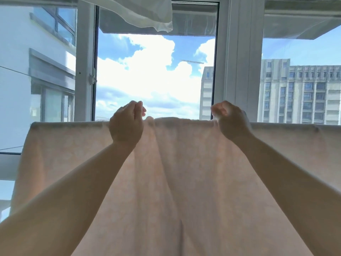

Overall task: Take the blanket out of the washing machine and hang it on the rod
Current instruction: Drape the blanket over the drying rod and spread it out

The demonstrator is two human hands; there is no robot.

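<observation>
The pale pink blanket [184, 163] hangs in front of me, draped over a rod hidden under its straight top fold. Both my arms reach up to that fold. My left hand [126, 124] is above the edge with its fingers curled and thumb against fingertips, and a sliver of sky shows between them and the cloth. My right hand [230, 120] is curled at the top edge, and a small ridge of blanket rises into its fingers. The washing machine is out of view.
A white-framed window [238, 61] stands right behind the blanket, with an open pane at the centre showing sky and clouds. A white sheer cloth [147, 12] hangs overhead at the top. Buildings stand outside on the left and right.
</observation>
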